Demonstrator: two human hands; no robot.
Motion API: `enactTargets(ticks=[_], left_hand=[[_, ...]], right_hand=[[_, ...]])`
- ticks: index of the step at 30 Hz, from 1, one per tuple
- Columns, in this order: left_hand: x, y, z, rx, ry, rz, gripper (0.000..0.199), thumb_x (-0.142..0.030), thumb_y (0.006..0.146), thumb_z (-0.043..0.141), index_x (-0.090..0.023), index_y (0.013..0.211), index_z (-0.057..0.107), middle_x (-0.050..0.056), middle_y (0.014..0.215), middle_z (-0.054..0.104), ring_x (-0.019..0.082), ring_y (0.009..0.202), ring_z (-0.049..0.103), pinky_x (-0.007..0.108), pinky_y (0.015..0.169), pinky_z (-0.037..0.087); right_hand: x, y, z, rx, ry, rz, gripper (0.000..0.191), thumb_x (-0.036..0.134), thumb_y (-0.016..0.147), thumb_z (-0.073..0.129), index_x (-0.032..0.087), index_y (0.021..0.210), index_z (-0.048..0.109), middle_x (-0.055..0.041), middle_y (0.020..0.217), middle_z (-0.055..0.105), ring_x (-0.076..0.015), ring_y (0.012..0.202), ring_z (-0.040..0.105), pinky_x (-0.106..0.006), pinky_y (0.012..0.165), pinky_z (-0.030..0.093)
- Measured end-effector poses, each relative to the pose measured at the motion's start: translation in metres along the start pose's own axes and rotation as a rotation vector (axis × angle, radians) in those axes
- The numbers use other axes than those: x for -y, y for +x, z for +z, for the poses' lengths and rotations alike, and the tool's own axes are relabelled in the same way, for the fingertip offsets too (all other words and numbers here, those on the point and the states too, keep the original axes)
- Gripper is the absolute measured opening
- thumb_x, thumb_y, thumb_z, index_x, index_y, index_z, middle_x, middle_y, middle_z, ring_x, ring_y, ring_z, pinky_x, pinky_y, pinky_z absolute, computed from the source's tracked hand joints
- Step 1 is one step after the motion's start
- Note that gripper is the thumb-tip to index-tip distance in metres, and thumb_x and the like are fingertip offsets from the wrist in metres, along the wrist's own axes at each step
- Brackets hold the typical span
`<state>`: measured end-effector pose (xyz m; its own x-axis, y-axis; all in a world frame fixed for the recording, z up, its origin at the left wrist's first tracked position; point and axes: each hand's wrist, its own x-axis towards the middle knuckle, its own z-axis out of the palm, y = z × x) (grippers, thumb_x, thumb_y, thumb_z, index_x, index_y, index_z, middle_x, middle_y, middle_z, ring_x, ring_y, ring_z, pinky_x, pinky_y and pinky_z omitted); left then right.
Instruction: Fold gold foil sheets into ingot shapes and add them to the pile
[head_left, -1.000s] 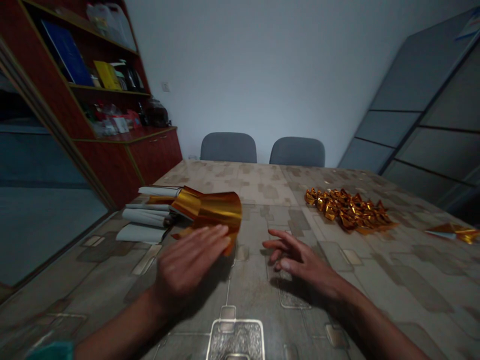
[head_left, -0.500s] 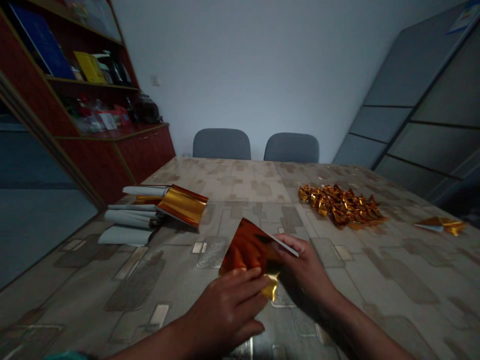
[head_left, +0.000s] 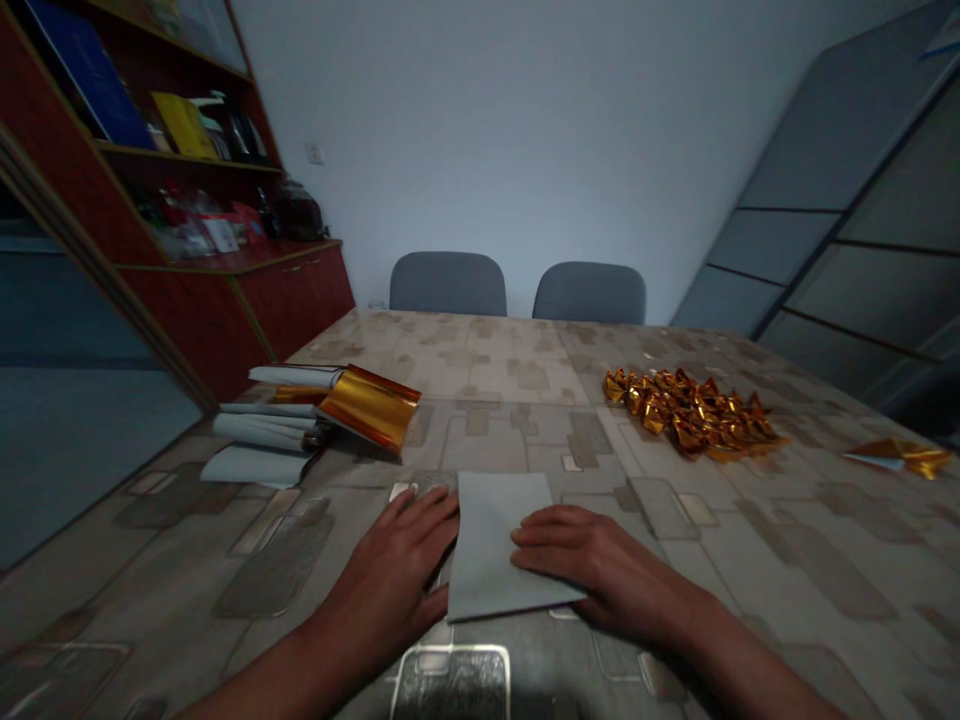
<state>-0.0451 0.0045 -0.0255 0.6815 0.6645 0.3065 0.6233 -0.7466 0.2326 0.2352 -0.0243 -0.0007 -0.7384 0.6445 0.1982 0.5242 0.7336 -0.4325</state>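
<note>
A sheet of paper (head_left: 491,545) lies on the table in front of me with its pale grey side up. At its left edge, my left hand (head_left: 409,560) rests with its fingers stretched out and slightly apart. My right hand (head_left: 581,560) lies over the sheet's right part, fingers extended flat on it and thumb near the lower right corner. To the left is a stack of folded grey and gold foil sheets (head_left: 371,405). Many crumpled-looking folded gold foil pieces (head_left: 697,412) sit in a group at the right.
A single folded gold piece (head_left: 904,457) lies at the far right of the patterned table (head_left: 517,365). Two grey chairs (head_left: 448,285) stand behind the far edge. A red cabinet (head_left: 300,300) with shelves is at the left.
The sheet has turned from its gold side to its grey side and now lies flat. Both hands have opened out, the left at its edge and the right on top.
</note>
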Motion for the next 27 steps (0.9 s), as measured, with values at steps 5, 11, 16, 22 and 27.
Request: enactTargets(ticks=[5, 11, 16, 22, 27], left_hand=[[0.001, -0.004, 0.001, -0.089, 0.044, 0.054, 0.054, -0.011, 0.081, 0.057, -0.019, 0.134, 0.053, 0.016, 0.146, 0.057, 0.032, 0.136, 0.053, 0.056, 0.113, 0.041], [-0.011, -0.006, 0.021, -0.065, -0.164, 0.187, 0.031, -0.012, 0.082, 0.054, -0.022, 0.109, 0.066, 0.008, 0.128, 0.072, 0.025, 0.12, 0.065, 0.044, 0.105, 0.051], [-0.012, -0.009, 0.02, -0.056, -0.344, 0.178, 0.016, -0.015, 0.087, 0.056, -0.023, 0.094, 0.067, 0.004, 0.123, 0.075, 0.023, 0.118, 0.067, 0.04, 0.105, 0.052], [-0.013, -0.012, 0.016, -0.064, -0.4, 0.222, 0.012, -0.022, 0.092, 0.06, -0.021, 0.103, 0.065, 0.008, 0.12, 0.076, 0.025, 0.118, 0.069, 0.042, 0.106, 0.052], [-0.005, -0.001, 0.017, -0.105, -0.511, 0.328, 0.019, -0.019, 0.101, 0.05, -0.019, 0.116, 0.063, 0.007, 0.113, 0.078, 0.018, 0.112, 0.072, 0.032, 0.101, 0.055]], right_hand=[[0.006, -0.004, -0.007, 0.053, 0.014, 0.035, 0.043, 0.017, 0.087, 0.062, 0.021, 0.13, 0.067, -0.0106, 0.132, 0.069, -0.0283, 0.121, 0.06, -0.044, 0.107, 0.045], [0.021, -0.003, -0.02, 0.111, 0.101, 0.089, 0.032, 0.01, 0.091, 0.056, 0.02, 0.117, 0.072, -0.0088, 0.115, 0.075, -0.0233, 0.11, 0.066, -0.038, 0.105, 0.045], [0.027, -0.007, -0.029, 0.104, 0.244, 0.164, 0.029, 0.008, 0.091, 0.056, 0.021, 0.11, 0.074, -0.0057, 0.104, 0.076, -0.0213, 0.101, 0.069, -0.034, 0.098, 0.049], [0.018, -0.016, -0.03, 0.142, 0.359, 0.287, 0.035, 0.005, 0.085, 0.064, 0.021, 0.115, 0.072, -0.0046, 0.108, 0.075, -0.0195, 0.105, 0.067, -0.033, 0.095, 0.05], [0.007, -0.019, -0.023, 0.083, 0.203, 0.261, 0.049, 0.007, 0.079, 0.076, 0.027, 0.123, 0.069, -0.0044, 0.129, 0.068, -0.0237, 0.123, 0.056, -0.039, 0.105, 0.043]])
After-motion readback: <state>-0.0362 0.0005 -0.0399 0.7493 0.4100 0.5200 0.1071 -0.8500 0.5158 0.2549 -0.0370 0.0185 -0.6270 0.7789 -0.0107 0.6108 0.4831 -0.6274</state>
